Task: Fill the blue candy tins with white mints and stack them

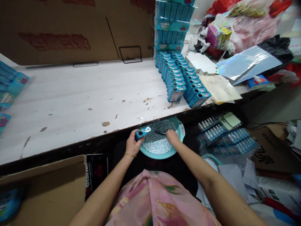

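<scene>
My left hand [133, 143] is closed around a small blue box [141, 133], held over the left rim of a teal basin [180, 138]. A dark round spot shows on the box's near end, and white pellets [147, 129] lie at its other end. White candy-like pellets [158, 147] fill the basin, the far part in shadow. Over them, my right hand [172, 137] grips a dark, slim-handled tool, perhaps a scoop [160, 132]; its working end is hard to make out.
Rows of blue boxes [176, 93] stand on the white table [94, 100] beside stacked display packs [172, 31]. A cardboard box [47, 188] is at lower left. Trays of blue boxes [225, 135] and a cluttered heap of bags [254, 31] are on the right.
</scene>
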Demonstrator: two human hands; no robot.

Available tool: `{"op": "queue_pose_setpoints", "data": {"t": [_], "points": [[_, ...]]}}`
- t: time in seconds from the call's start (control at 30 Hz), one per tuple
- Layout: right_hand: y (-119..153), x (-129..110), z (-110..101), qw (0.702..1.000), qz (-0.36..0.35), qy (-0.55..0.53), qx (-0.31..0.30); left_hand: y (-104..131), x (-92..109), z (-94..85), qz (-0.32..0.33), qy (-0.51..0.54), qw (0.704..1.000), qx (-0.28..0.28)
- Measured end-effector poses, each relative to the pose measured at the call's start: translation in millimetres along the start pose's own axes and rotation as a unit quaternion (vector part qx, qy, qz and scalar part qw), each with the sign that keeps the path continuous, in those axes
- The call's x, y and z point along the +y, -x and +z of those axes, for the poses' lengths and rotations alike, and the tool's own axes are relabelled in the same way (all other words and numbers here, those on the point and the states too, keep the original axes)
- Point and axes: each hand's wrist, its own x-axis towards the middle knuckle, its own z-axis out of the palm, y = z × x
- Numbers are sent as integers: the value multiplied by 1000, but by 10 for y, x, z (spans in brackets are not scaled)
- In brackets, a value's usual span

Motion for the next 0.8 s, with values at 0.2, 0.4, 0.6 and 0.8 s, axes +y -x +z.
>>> {"op": "queue_pose_setpoints", "data": {"t": [0.2, 0.4, 0.6, 0.8], "points": [[-64, -143, 377, 993, -77, -70, -46, -27, -42, -2, -17, 8, 1000, 13], [-94, 85, 405, 975, -100, -177, -93, -21, -50, 0, -23, 35, 999, 21], [179, 231, -95, 950, -115, -283, -60, -4, -68, 26, -8, 32, 999, 23], [435, 78, -816, 970, -187, -156, 25, 8, -15, 148, 41, -22, 999, -18]]}}
